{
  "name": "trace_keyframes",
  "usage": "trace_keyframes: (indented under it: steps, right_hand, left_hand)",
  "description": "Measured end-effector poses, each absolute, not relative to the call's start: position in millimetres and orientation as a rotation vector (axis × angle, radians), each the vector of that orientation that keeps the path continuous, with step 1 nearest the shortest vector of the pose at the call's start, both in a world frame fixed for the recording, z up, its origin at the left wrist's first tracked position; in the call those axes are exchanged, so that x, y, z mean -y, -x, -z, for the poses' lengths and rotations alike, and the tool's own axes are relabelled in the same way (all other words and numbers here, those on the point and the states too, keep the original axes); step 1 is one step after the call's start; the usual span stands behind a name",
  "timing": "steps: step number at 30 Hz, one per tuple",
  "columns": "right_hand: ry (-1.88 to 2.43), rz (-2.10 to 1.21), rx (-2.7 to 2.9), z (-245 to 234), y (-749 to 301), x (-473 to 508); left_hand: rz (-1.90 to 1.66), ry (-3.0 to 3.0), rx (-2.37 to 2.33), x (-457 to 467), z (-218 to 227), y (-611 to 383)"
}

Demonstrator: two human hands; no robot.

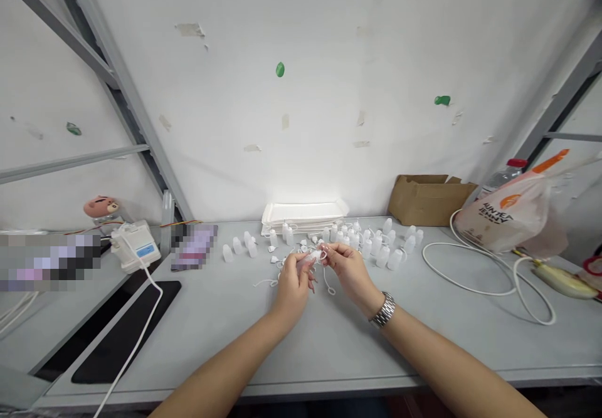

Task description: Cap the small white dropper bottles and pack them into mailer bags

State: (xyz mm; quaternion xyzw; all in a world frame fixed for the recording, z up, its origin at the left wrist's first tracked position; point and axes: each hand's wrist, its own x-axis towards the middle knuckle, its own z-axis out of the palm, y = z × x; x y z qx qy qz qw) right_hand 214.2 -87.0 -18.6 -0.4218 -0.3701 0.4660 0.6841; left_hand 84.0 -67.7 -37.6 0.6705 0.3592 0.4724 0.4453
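In the head view my left hand (293, 283) has its fingers closed around a small translucent plastic bottle (305, 260), partly hidden by the fingers. My right hand (348, 272), with a metal watch on its wrist, pinches a white cap with a looped strap (316, 255) at the bottle's top. Whether the cap sits on the bottle I cannot tell. A thin white strap with a ring (331, 290) hangs below the fingers. Loose white caps (274, 259) lie just left of and behind my hands. Several small bottles (376, 242) stand to the right, others (228, 253) to the left.
Stacked white trays (303, 215) rest against the wall. At right are a cardboard box (418, 202), a plastic bag (503, 217) and a looped white cable (463, 291). A phone (195, 247), a black mat (129, 336) and a white power box (138, 247) lie at left.
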Motion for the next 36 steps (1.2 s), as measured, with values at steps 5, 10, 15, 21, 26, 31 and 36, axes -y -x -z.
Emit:
trace_keyframes:
  steps: [5, 10, 15, 21, 26, 31, 36]
  right_hand:
    - [0.928, -1.056, 0.807, 16.3, -213.0, 88.4]
    - [0.892, -1.022, 0.813, 15.5, -213.2, 87.3]
    - [1.025, -0.793, 0.986, 2.4, -220.3, 91.4]
    - [1.221, -0.213, 1.209, -34.4, -264.8, 118.8]
    - [1.589, -0.09, 1.318, -43.8, -305.5, 133.7]
    - [1.756, 0.028, 1.407, -28.9, -318.7, 128.6]
    - [1.794, 0.114, 1.459, -2.1, -320.8, 119.7]
  left_hand:
    - [-1.14, -1.67, -0.887, 67.7, 34.1, -84.2]
    - [-1.123, -1.713, -0.906, 65.2, 30.6, -84.6]
    - [-1.152, -1.765, -0.839, 60.8, 33.8, -82.3]
    - [-1.226, -1.797, -0.911, 54.4, 36.1, -77.5]
    - [-1.18, -1.82, -0.913, 54.3, 37.3, -78.1]
    - [-1.159, -1.843, -0.921, 53.3, 39.4, -79.0]
    - [-1.149, -1.825, -0.95, 53.5, 38.0, -79.2]
